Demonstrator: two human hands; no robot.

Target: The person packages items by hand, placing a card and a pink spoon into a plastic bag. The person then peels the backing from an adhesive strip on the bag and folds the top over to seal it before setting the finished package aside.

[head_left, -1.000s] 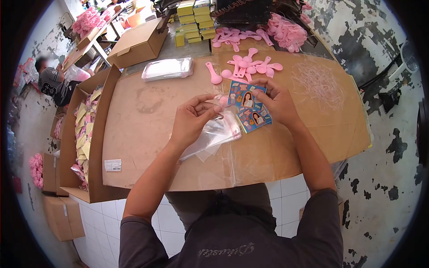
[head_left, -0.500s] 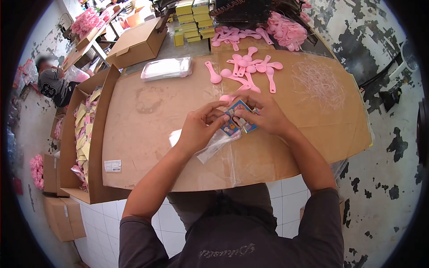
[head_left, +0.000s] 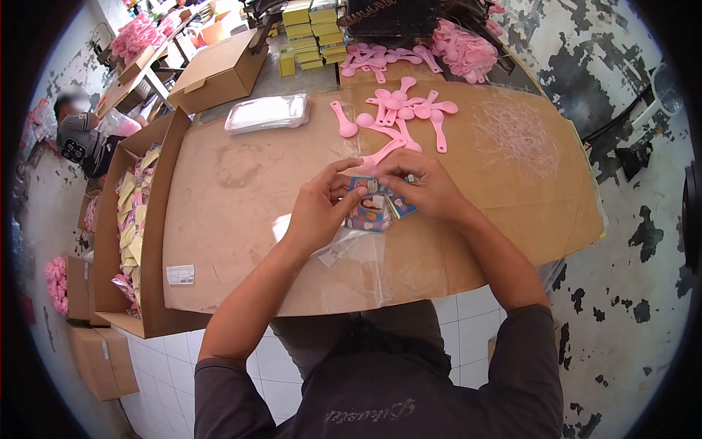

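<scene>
Change of state: the card (head_left: 374,205) is now with the left hand (head_left: 325,205). One second ago, the right hand (head_left: 423,184) held it higher and farther right; half a second ago, it lay tilted between both hands. It is now nearly square to the person, low on the cardboard (head_left: 241,249), at the upper end of the clear bags (head_left: 347,245).

Left hand: narrow, holding the card, with the thumb on its printed face. Right hand: narrow, with fingertips drawn together just above the card's upper right corner. What they pinch, if anything, cannot be told.

Significance: the work in hand appears to have gone from carrying the card to aligning it with a bag. Shine near the card suggests film there; whether the card is inside a bag cannot be confirmed.

Adjacent items: a second card (head_left: 402,207) lies under the right hand, just beside the first. A pink spoon (head_left: 374,157) lies directly above the hands, close to the right fingertips; contact is unclear. The spoon pile (head_left: 401,96) lies beyond it.
</scene>
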